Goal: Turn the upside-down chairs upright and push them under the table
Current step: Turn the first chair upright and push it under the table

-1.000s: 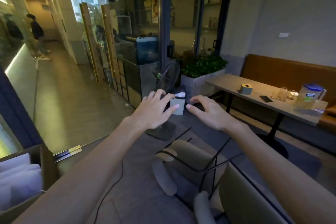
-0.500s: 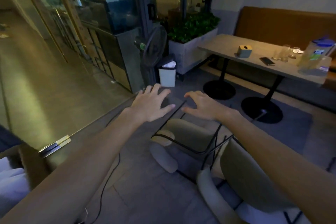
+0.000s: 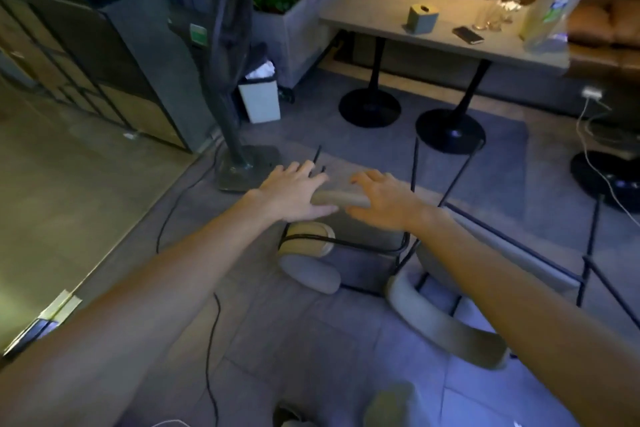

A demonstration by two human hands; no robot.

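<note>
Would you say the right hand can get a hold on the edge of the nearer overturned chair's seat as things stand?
Probably yes. The right hand already lies on the seat edge of the overturned chair, beside the left hand, with nothing between. The fingers are spread, not yet curled around it.

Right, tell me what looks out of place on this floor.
Two chairs lie overturned: the near chair with the left hand and right hand on its seat edge, and a second chair beside it, thin black legs sticking up.
</note>
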